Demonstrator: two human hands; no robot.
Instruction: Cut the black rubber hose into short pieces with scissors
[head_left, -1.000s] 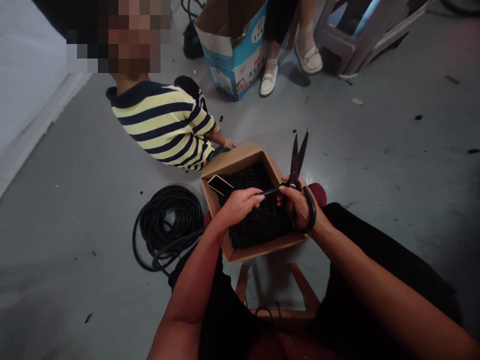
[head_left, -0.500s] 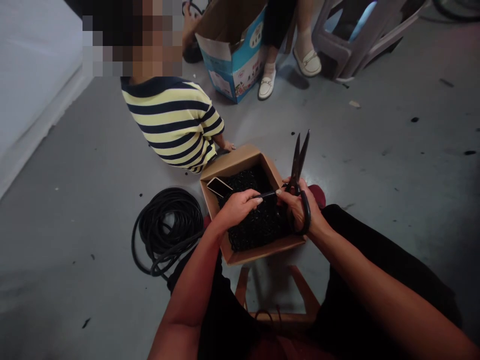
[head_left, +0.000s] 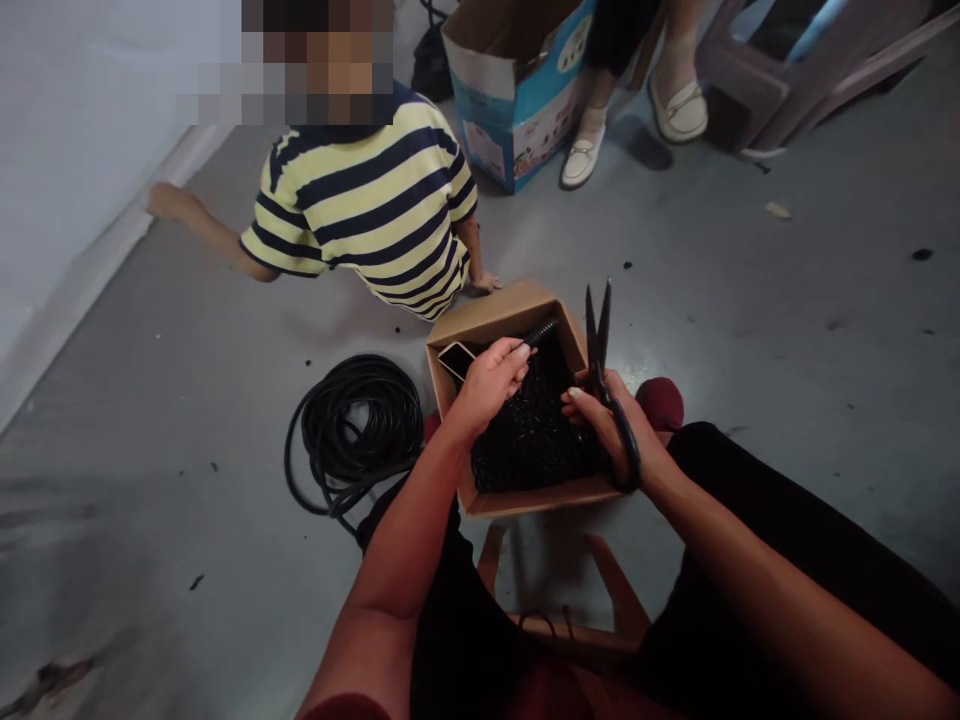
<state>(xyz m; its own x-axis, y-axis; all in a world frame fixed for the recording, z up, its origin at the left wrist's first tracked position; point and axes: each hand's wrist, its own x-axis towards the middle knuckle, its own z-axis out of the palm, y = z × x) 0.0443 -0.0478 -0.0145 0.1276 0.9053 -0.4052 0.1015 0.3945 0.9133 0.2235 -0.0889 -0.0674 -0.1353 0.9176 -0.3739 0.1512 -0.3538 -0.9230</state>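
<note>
My left hand (head_left: 489, 385) is shut on a short black ribbed tube (head_left: 541, 333), whose end points up and away over the cardboard box (head_left: 504, 312). My right hand (head_left: 606, 428) grips large black-handled shears (head_left: 598, 340) with the dark blades standing upright, apart from the tube. Below both hands, the box is heaped with small black cut pieces (head_left: 532, 435). A phone (head_left: 456, 360) lies on the heap by the box's left corner.
A coil of black hose (head_left: 352, 430) lies on the grey floor left of the box. A person in a striped shirt (head_left: 367, 205) sits just beyond it. Behind stand a printed carton (head_left: 517, 95), feet in white loafers (head_left: 630, 130) and a stool (head_left: 780, 70).
My left hand has pulled the tube out from the shears' blades and turned it away. The striped-shirt person has turned and stretched a bare leg out to the left.
</note>
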